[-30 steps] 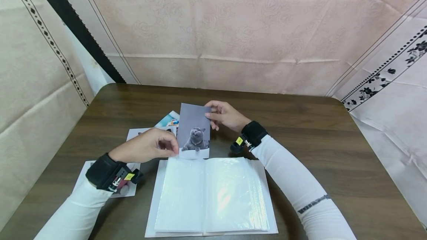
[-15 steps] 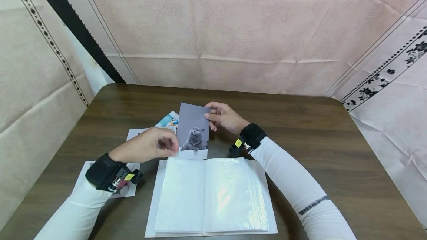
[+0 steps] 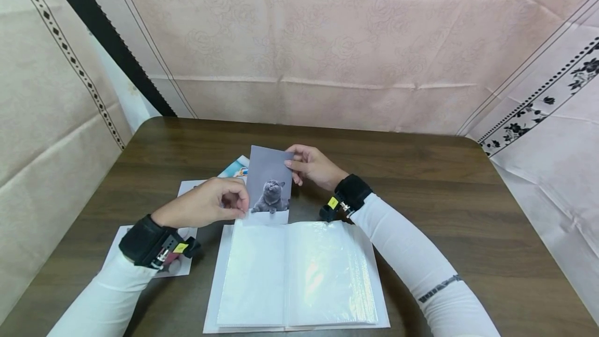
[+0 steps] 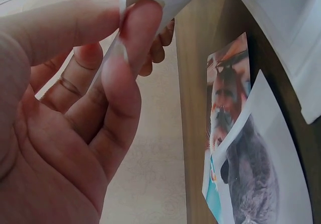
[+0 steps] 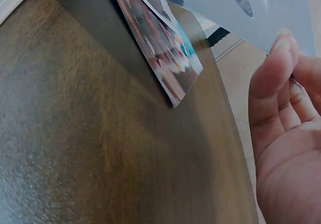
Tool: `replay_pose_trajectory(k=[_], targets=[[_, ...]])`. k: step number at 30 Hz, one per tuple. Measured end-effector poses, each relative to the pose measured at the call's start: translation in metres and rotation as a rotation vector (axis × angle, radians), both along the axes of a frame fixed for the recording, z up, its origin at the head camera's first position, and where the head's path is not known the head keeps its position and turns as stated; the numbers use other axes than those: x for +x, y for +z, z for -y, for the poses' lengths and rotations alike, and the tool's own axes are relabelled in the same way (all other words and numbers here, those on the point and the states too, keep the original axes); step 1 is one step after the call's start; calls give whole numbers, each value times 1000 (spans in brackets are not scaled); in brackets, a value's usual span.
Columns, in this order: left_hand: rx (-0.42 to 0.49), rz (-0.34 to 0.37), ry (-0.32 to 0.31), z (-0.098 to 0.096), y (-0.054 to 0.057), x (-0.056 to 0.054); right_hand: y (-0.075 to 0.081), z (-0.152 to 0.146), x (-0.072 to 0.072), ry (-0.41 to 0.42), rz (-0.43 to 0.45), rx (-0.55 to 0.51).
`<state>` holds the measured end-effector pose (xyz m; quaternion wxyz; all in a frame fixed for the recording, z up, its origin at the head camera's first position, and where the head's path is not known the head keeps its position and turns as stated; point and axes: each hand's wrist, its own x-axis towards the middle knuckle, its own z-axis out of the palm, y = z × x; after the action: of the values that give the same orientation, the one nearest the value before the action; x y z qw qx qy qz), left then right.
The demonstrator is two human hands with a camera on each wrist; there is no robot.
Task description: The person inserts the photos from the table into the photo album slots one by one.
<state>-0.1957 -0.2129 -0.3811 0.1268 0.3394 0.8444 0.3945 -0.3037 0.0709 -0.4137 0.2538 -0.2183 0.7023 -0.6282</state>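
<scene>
An open photo album (image 3: 332,274) with clear plastic pockets lies near the table's front. Above its left page stands a grey cat photo (image 3: 269,170), its lower edge right at the page's top edge. My right hand (image 3: 315,165) pinches the photo's right edge near the top, thumb in front, as the right wrist view also shows of this hand (image 5: 288,113). At the page's top left corner, my left hand (image 3: 210,202) pinches the thin album page between thumb and index finger, close beside the photo's lower left corner. The left wrist view shows this hand (image 4: 75,98) from the palm side.
Left of the album, more photos lie on the brown table (image 3: 444,212): a blue-toned photo (image 3: 237,168) behind my left hand, a white-edged photo (image 3: 187,186) partly covered by it, and another photo (image 3: 117,243) beneath my left wrist. A pale patterned cloth (image 3: 327,56) hangs behind.
My right hand and the cat photo have shifted slightly left and a touch downward. My left hand has stayed almost in place; the album has not moved.
</scene>
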Motion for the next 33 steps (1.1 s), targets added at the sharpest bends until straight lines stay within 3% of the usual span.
replay_pose_trajectory(k=[13, 33], targets=[[-30, 10, 44, 0, 2, 0, 2, 5, 2, -25, -28, -26], [-12, 38, 46, -2, 1, -1, -5, 7, 5, 0, 73, 28]])
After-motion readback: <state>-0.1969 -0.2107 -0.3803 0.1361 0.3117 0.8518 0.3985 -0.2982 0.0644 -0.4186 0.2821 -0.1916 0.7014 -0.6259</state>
